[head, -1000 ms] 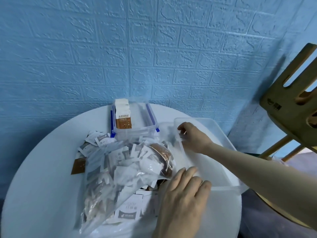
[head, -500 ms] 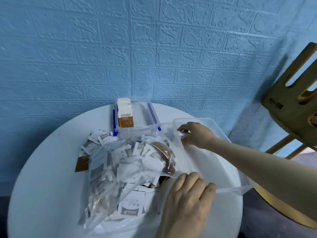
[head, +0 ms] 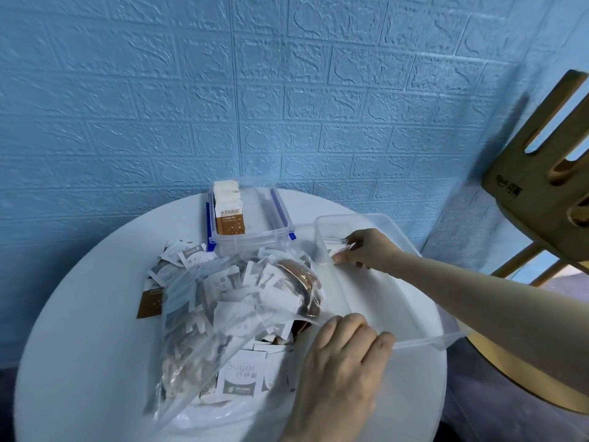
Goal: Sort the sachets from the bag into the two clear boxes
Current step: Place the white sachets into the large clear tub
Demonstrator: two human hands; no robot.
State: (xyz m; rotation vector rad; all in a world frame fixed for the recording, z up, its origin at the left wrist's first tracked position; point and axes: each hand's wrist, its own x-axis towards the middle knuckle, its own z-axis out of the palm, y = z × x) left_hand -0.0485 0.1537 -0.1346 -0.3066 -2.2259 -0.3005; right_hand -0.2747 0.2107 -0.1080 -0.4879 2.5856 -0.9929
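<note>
Partly hidden under the crumpled clear bag [head: 204,317], sachets [head: 241,374] blur together; left hand [head: 342,371] curls on the large clear box [head: 424,340] rim, right hand [head: 366,248] pinches a pale sachet [head: 334,250] inside it.

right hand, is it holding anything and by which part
The right hand pinches a white sachet by its edge, inside the large clear box.
</note>
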